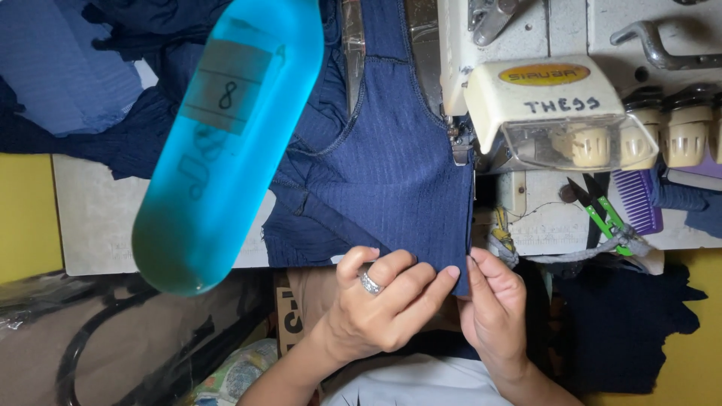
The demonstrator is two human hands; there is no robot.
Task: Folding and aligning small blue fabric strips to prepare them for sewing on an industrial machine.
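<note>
Head view, fabric: I see the navy ribbed garment (pixel 391 173) lying on the surface (pixel 98 218), running under the sewing machine (pixel 541 98)
Left hand (pixel 380 308): fingers pinch its lower hem; ring on one
Right hand (pixel 492 308): fingers grip the hem's corner
Beside: green snips (pixel 602 214); blue tube (pixel 226 143)

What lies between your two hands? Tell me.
In the head view, only the lower corner of the blue cloth lies between the left hand and right hand; both pinch its edge.

A sewing workshop: an industrial sewing machine (pixel 556 98) stands on a worn bench (pixel 98 218), with thread snips (pixel 598 210), a purple comb (pixel 639 199) and heaps of dark blue cloth (pixel 113 135) around it
</note>
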